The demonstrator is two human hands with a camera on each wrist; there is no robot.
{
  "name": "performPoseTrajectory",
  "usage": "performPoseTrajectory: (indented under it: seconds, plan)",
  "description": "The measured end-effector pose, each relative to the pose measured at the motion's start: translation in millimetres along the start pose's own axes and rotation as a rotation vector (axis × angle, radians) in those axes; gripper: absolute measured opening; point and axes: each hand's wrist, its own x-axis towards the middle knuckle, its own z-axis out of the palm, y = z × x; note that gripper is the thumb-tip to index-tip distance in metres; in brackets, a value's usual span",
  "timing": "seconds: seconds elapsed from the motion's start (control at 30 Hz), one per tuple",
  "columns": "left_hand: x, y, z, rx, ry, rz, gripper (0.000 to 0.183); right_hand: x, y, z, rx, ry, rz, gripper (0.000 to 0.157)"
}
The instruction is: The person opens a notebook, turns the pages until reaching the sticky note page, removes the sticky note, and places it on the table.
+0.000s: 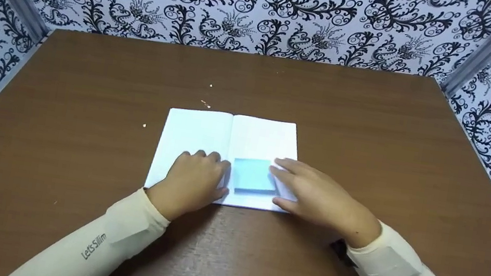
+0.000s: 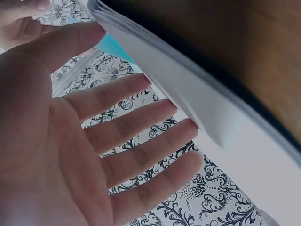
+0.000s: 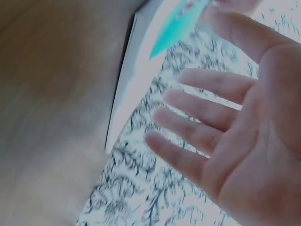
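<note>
An open notebook (image 1: 200, 131) with blank white pages lies on the table. On its right page is a light blue pad of sticky notes (image 1: 253, 175). My left hand (image 1: 198, 177) is over the lower left page, by the pad's left edge; the left wrist view has its fingers fairly straight, with fingertips at the pages. To the pad's right is my right hand (image 1: 315, 192), its fingers spread and fingertips close to the pad's right edge. Whether those fingertips touch the pad, I cannot tell. The right wrist view has the palm bare and the fingers extended.
The brown wooden table (image 1: 373, 128) spreads around the notebook. Small pale scraps (image 1: 205, 104) lie behind and left of it. Panels (image 1: 255, 8) with a black and white scroll pattern stand along the back and sides.
</note>
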Motion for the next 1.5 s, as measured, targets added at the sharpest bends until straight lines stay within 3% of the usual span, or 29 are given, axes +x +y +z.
performPoseTrajectory:
  seconds: [0.2, 0.4, 0.57, 0.73, 0.97, 1.23, 1.5]
  plan:
    - [2.6, 0.4, -0.7, -0.005, -0.038, -0.016, 0.039, 23.3, -16.6, -1.7, -0.117, 0.023, -0.144, 0.053]
    - [2.3, 0.8, 0.3, -0.039, -0.086, -0.043, 0.042, 42.0, -24.8, 0.8, -0.205, -0.016, -0.214, 0.05]
    - [3.0, 1.1, 0.6, -0.024, -0.081, -0.038, 0.042, 49.3, -24.3, 7.0, -0.221, 0.0, -0.251, 0.048]
    - [3.4, 1.5, 0.1, -0.019, -0.079, -0.028, 0.042, 53.2, -23.9, 9.7, -0.188, -0.024, -0.22, 0.047]
    - [3.1, 1.2, -2.0, -0.022, -0.138, -0.043, 0.045, 61.2, -25.8, 10.1, -0.199, -0.052, -0.182, 0.041]
    - [0.2, -0.2, 1.3, -0.04, -0.108, -0.034, 0.042, 66.4, -24.9, 13.1, -0.264, 0.049, -0.207, 0.018]
    - [-1.9, -1.1, 1.3, -0.033, -0.099, -0.034, 0.041, 65.3, -18.9, 9.1, -0.094, 0.088, -0.098, 0.022]
